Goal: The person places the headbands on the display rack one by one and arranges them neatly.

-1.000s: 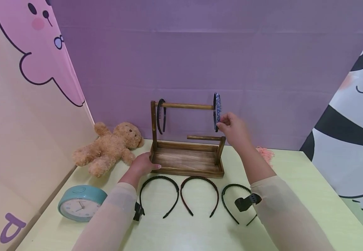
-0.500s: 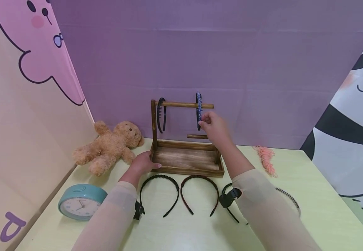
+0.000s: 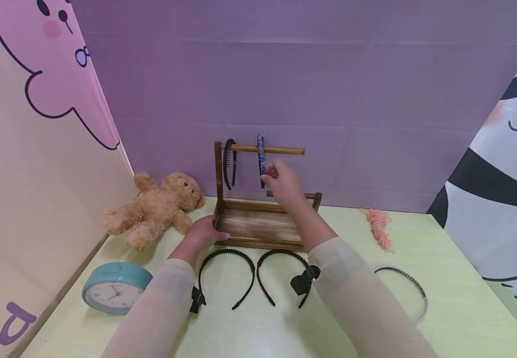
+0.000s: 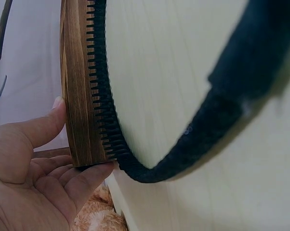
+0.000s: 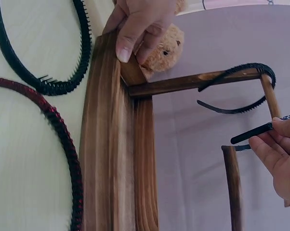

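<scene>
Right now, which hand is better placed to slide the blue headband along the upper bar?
Probably the right hand: its grip pinches the blue headband over the upper bar; the left hand holds the wooden tray.

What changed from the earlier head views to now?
The right hand, pinching the blue headband throughout, moved it left along the upper bar, from the free end to about the middle. Nothing was let go. The left hand, rack and hanging black headband stayed put.

The right hand (image 3: 283,184) has moved the blue glittery headband (image 3: 261,161) leftward along the top bar (image 3: 285,150) — from its right end to the frame's centre. The sleeve (image 3: 361,293), shifted left, now uncovers pink yarn (image 3: 378,228) and a grey headband (image 3: 408,279), right — hiding a black headband.
</scene>
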Demonstrator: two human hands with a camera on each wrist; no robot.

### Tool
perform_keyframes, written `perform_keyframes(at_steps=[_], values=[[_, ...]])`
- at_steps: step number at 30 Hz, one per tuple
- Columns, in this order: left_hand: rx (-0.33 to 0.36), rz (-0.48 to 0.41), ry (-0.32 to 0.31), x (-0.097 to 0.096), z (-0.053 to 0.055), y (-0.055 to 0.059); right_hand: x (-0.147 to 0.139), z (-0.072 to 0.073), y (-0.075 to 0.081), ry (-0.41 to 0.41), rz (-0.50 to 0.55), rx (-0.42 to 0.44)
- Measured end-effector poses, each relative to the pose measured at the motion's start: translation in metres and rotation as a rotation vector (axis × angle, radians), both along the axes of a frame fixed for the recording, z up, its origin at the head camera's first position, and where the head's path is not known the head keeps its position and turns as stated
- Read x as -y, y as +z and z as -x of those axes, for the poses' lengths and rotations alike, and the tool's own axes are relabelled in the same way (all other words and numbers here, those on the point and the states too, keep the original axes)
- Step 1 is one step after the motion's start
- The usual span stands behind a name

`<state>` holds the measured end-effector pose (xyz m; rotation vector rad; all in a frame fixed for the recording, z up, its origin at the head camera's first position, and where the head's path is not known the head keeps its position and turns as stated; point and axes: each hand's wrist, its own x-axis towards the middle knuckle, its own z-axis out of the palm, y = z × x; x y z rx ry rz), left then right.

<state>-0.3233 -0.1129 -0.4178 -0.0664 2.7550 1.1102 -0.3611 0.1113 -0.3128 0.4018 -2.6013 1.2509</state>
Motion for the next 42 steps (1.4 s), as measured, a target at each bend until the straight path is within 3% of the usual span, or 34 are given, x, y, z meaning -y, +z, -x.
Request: perform_keyframes(at_steps=[17,42], values=[[0.012,-0.003,0.008,-0.001,-0.001,0.001,0.030,0.005,-0.015,0.017,0.001,0.010],[-0.003,0.007,0.001,0.000,0.000,0.001,0.033,0.009,-0.019,0.031,-0.027,0.074]])
